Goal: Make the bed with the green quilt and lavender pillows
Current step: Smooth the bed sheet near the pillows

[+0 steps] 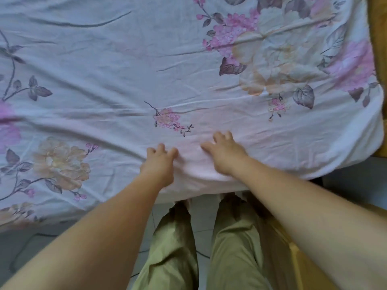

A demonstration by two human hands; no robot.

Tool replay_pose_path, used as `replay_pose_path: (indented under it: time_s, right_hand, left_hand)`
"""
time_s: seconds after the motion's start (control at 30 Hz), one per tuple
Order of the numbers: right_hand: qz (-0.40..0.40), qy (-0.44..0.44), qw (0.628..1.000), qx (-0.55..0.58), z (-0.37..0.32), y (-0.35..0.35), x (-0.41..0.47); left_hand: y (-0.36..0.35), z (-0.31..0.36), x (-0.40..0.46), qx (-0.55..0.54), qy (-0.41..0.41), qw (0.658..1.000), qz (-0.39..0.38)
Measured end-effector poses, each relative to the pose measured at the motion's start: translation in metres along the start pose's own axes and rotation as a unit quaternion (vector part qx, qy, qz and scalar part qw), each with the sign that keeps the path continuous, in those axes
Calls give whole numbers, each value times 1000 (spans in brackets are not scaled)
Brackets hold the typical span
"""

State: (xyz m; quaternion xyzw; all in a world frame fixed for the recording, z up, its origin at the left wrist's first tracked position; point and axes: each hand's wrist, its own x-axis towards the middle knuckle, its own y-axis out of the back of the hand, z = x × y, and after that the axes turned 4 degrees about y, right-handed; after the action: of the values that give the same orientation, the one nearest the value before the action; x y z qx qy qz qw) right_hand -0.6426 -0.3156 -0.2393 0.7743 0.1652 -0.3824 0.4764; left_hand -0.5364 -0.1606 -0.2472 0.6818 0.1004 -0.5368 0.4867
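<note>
Left hand (159,162) palm down near the front edge of the bed, fingers slightly curled with tips digging into the floral sheet (129,80), a small ridge of cloth bunched against them; whether any fabric is actually pinched, impossible to tell. Right hand (224,155) just beside it, flat on the same sheet, fingers spread and pressing down. Between the two hands, a pale pink stretch of cloth with shallow wrinkles. Farther out, the sheet spread across the whole mattress, white with pink blossom clusters, cream peonies and grey-purple leaves, creased in long folds running sideways, its near edge hanging over the bed's side. At the far right, a strip of wooden bed frame (379,24). Below the hands, legs in olive trousers (234,248) standing on grey floor tiles (27,245). Green quilt and lavender pillows nowhere within view.
</note>
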Motion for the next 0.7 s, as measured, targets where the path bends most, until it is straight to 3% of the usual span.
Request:
replay_pose_path:
  time_s: [0.13,0.2,0.5,0.7]
  right_hand:
    - [-125,62,990,12,-40,-48,-47]
    - [-153,44,986,53,-46,-56,-59]
    - [29,-63,989,131,-20,52,-45]
    - [115,-82,982,125,-14,114,-79]
  left_hand:
    - [-34,-23,-45,58,-36,986,-149]
    - [-26,-28,-49,75,-45,980,-176]
    - [111,14,-32,-53,-106,992,46]
    - [171,38,-55,-61,-127,985,103]
